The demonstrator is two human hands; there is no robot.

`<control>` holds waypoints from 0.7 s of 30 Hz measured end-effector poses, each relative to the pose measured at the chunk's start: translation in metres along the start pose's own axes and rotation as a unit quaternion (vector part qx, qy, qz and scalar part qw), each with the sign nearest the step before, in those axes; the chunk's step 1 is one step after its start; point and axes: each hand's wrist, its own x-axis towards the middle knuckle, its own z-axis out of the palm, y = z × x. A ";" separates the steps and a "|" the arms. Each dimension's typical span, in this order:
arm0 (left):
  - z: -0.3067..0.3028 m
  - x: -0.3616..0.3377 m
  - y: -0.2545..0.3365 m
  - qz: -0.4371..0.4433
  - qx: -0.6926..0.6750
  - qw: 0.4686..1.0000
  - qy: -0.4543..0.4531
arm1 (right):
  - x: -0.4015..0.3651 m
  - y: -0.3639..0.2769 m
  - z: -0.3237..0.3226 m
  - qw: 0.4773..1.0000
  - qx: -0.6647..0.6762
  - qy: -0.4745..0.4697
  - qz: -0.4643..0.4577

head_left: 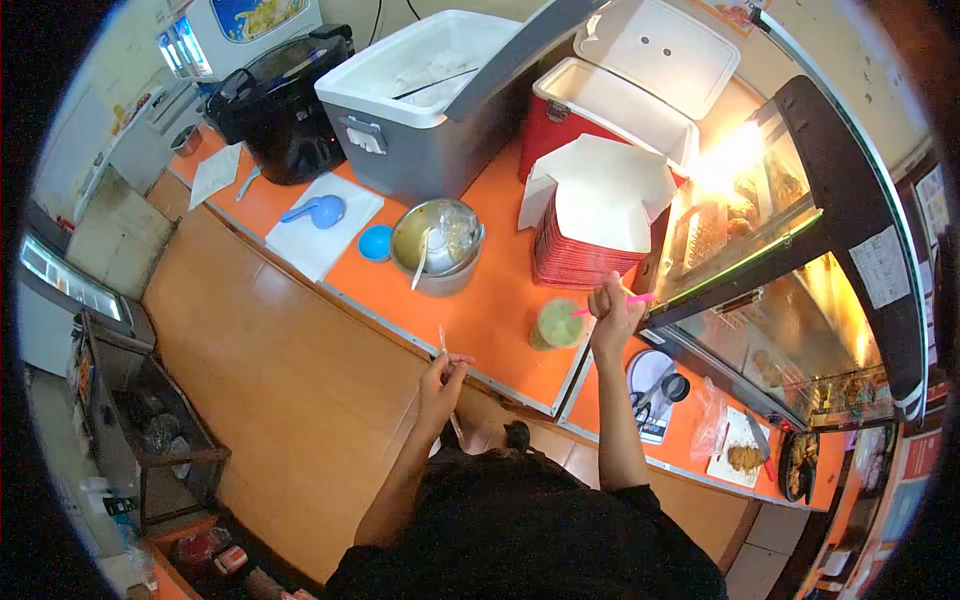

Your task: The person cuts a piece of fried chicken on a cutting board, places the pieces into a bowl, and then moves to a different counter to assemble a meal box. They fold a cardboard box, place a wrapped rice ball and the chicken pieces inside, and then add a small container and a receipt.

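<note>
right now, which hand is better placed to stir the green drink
The right hand, I think: its grip holds the pink straw, with one end at the cup of green drink. The left hand is farther away, holding a thin clear strip.

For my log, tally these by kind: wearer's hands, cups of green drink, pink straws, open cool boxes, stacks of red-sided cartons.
Hands: 2 (left hand, right hand)
Green drink cup: 1
Pink straw: 1
Cool boxes: 2 (grey box, red box)
Carton stack: 1
Total: 7
</note>
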 end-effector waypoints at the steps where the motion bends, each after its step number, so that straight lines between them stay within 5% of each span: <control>1: 0.000 -0.002 0.001 -0.009 0.006 1.000 -0.004 | -0.002 -0.020 0.007 1.000 0.001 0.000 0.005; 3: 0.001 -0.004 0.001 -0.017 0.013 1.000 -0.009 | -0.001 -0.048 0.016 0.989 0.050 -0.070 -0.120; 7: 0.004 -0.011 -0.005 -0.035 0.023 0.999 -0.008 | -0.012 0.052 -0.017 0.997 -0.025 -0.050 0.058; 10: 0.007 -0.005 -0.004 -0.026 0.001 1.000 0.013 | -0.006 0.040 -0.012 0.999 -0.017 -0.038 0.008; 14: -0.002 -0.003 -0.007 -0.038 -0.034 0.999 -0.002 | 0.003 0.042 -0.019 0.996 -0.003 -0.040 0.078; 21: 0.000 -0.005 -0.015 -0.056 -0.118 0.991 0.013 | 0.006 0.027 -0.022 0.995 0.078 -0.017 0.055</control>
